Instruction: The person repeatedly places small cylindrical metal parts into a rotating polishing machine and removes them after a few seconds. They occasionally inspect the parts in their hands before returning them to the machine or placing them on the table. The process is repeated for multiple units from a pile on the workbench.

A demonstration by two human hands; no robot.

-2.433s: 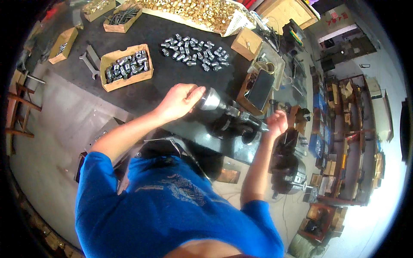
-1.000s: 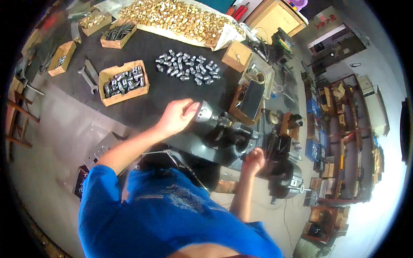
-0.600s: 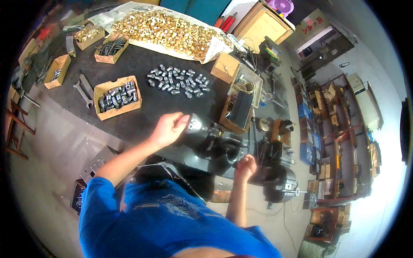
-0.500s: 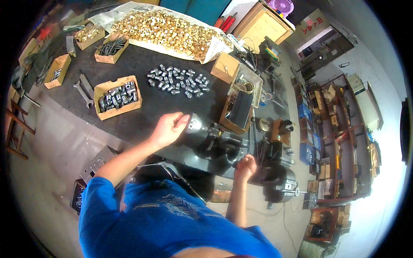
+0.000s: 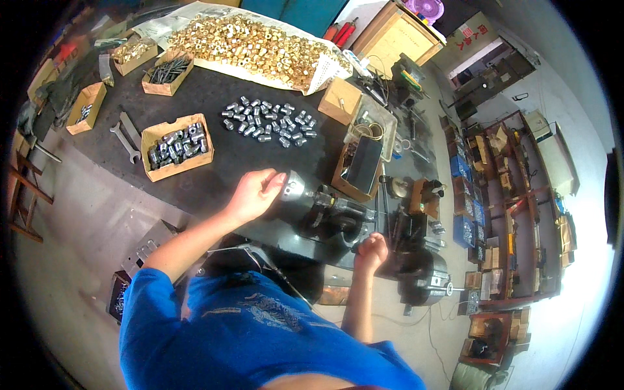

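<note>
My left hand (image 5: 255, 195) is closed, thumb over fingers, at the silvery round chuck-like end (image 5: 296, 186) of a dark bench machine (image 5: 335, 218). What those fingers hold, if anything, is hidden. At the machine's other end my right hand (image 5: 371, 251) makes a fist by its near side; anything inside that grip cannot be made out. Beyond my left hand, many short silvery metal fittings (image 5: 270, 121) are spread on the dark bench top (image 5: 227, 156). More such fittings (image 5: 175, 148) fill a cardboard box (image 5: 183, 170) to the left.
Brass nuts (image 5: 250, 52) cover a paper sheet at the back. Two spanners (image 5: 123, 142) lie left of the box, near a box of dark rods (image 5: 168, 71). A cardboard box with a dark lid-like piece (image 5: 364, 166) stands behind the machine. Shelving (image 5: 513, 214) lines the right wall.
</note>
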